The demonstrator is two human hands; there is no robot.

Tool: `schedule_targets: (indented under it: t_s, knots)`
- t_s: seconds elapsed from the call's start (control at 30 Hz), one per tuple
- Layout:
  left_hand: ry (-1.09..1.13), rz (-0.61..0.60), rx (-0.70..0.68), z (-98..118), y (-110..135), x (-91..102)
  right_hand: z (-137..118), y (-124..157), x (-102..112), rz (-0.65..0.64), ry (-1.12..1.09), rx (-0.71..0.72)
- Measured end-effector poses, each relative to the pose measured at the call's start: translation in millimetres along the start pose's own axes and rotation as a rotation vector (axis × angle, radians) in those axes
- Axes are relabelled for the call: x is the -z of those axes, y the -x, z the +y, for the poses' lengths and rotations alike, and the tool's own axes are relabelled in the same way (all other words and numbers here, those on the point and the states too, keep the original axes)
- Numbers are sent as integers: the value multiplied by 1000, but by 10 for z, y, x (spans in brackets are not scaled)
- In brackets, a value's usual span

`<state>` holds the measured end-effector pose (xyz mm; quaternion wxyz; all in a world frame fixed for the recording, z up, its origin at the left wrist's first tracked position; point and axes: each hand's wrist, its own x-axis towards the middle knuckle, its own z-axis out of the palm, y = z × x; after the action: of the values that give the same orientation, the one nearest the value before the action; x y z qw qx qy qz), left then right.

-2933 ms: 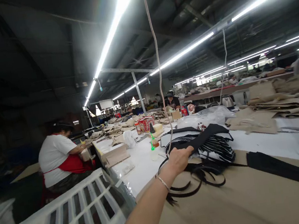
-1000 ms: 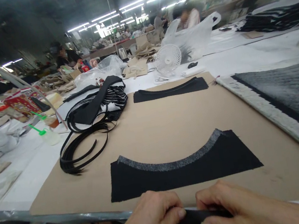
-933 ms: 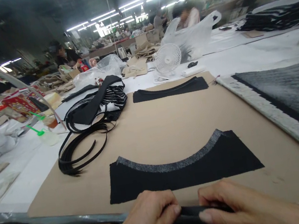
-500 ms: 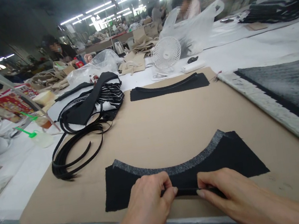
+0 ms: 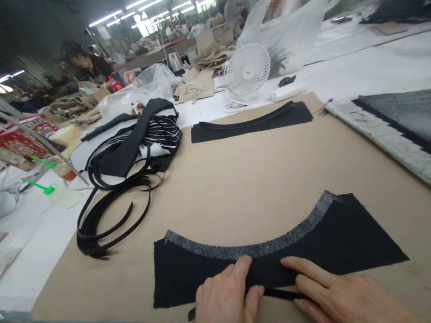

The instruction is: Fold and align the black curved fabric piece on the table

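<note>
A dark fabric piece with a curved grey band along its concave upper edge lies flat near the table's front. Just below its lower edge runs a narrow black strip, passing beneath both hands. My left hand has its thumb on the strip and its forefinger resting on the fabric just under the band. My right hand has the strip between thumb and middle finger, its forefinger stretched over the fabric. The strip's left end shows past my left hand; its right end is hidden.
Tan board covers the work area. A second dark piece lies at its far edge, coiled black strips at left. Behind stand a white fan and plastic bag. Grey fabric lies right; people sit farther back.
Both hands and the strip have shifted slightly toward me, below the fabric's lower edge. My forefingers have spread away from the thumbs and extend onto the fabric.
</note>
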<state>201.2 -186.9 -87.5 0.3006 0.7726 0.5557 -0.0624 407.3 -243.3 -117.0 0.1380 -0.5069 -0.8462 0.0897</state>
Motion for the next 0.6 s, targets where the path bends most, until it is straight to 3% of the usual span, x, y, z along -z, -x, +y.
schedule_targets:
  t_s: [0.23,0.4,0.6]
  knots:
    - [-14,8,-19,-53,2,-41,21,92,-161,-8,106,45]
    - [44,63,-30,-72,24,-20,13,16,-46,2,-7,-23]
    - [59,84,-45,-107,26,-52,14,-23,11,-35,29,-11]
